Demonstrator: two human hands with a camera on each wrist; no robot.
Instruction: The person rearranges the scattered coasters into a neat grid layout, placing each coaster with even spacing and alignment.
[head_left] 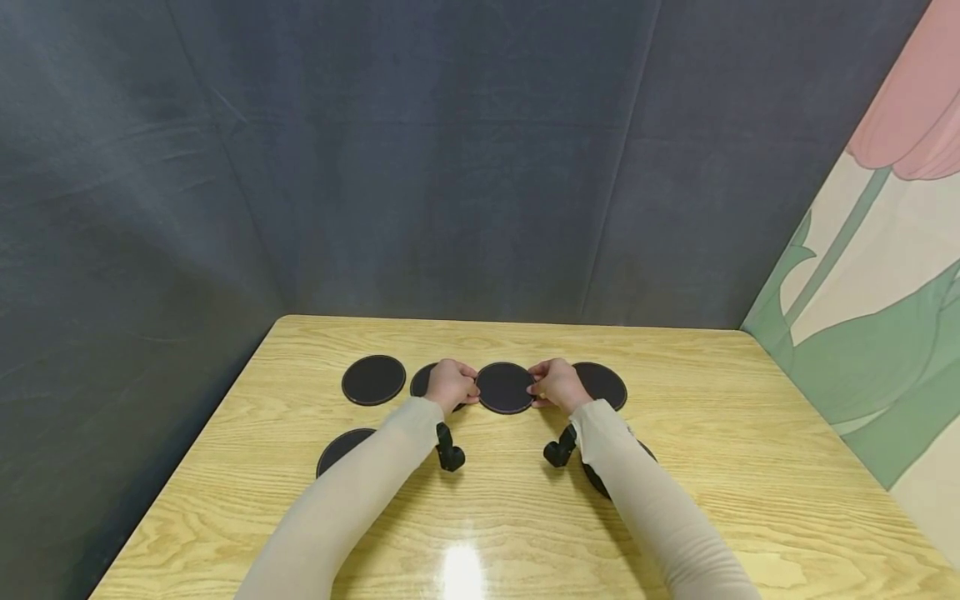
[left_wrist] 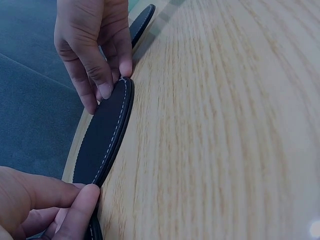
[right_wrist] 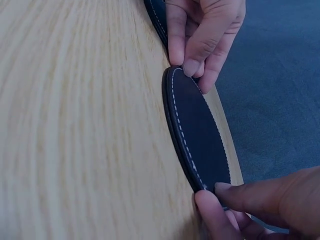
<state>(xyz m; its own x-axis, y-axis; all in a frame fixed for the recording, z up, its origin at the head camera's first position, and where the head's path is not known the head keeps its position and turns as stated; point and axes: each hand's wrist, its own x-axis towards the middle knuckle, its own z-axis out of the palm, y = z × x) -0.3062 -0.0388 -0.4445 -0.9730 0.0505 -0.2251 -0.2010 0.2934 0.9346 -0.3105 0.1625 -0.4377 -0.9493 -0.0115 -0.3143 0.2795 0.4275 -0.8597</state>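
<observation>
Black disc (head_left: 505, 388), hands (head_left: 451, 386) (head_left: 558, 384) pinching edges, roomy tabletop (head_left: 750, 433)

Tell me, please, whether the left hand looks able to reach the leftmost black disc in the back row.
Probably yes, once it lets go: the left hand pinches the edge of the centre disc, but nothing covers the leftmost disc, and only one partly hidden disc lies between.
</observation>
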